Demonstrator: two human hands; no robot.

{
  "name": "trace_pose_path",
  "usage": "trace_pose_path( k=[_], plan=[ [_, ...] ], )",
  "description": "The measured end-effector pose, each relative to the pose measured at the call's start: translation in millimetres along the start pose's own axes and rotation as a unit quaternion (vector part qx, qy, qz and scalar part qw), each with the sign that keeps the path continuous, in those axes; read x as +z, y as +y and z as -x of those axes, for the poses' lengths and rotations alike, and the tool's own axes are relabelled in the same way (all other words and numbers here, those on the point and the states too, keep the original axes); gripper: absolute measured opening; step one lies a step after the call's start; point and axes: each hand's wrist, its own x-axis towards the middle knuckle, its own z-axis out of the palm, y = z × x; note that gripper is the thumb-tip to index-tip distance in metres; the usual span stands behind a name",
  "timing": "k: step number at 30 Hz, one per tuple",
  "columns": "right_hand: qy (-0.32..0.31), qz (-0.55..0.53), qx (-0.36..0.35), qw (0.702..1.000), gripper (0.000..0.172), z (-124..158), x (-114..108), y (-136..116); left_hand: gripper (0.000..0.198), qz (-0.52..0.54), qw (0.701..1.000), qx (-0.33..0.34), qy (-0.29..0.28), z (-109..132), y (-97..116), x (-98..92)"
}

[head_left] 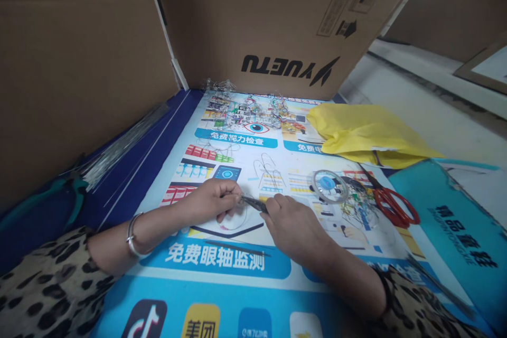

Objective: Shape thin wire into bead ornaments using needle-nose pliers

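Note:
My right hand (295, 224) is wrapped round a pair of pliers (254, 203), whose jaws point left. At the tips of the jaws, my left hand (222, 202) pinches a thin wire (246, 215); part of it curves below the fingers, and the pinched end is hidden. Several bent wire pieces (269, 171) lie on the printed sheet just beyond the hands. Right of them sits a roll of clear tape (344, 195), beside a small tangle of wire with coloured bits (360, 211). Red-handled scissors (396, 206) lie further right.
Cardboard panels (222, 21) stand at the back and left. Tangled wire pieces (253, 108) lie at the far edge, near a yellow bag (368, 132). Straight wires (130, 142) and a teal-handled tool (75, 190) lie left. A teal printed board (447, 222) is at right.

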Motion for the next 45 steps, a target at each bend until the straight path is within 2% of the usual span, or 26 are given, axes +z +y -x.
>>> trace_pose_path(
  k=[35, 41, 45],
  plan=[
    [-0.012, 0.009, 0.002, 1.000, 0.018, -0.1, -1.0, -0.8, 0.012, -0.008, 1.000, 0.002, 0.008, 0.1, 3.0, 0.9],
    [-0.021, -0.031, 0.009, 0.999, 0.021, -1.0, -6.3, 1.1, 0.014, 0.016, 1.000, -0.001, 0.006, 0.3, 2.3, -0.1],
    [-0.035, -0.074, 0.001, 0.997, 0.022, -0.4, -12.6, 14.5, 0.016, 0.034, 0.999, -0.003, 0.020, -1.2, -1.2, -3.5]
  ],
)
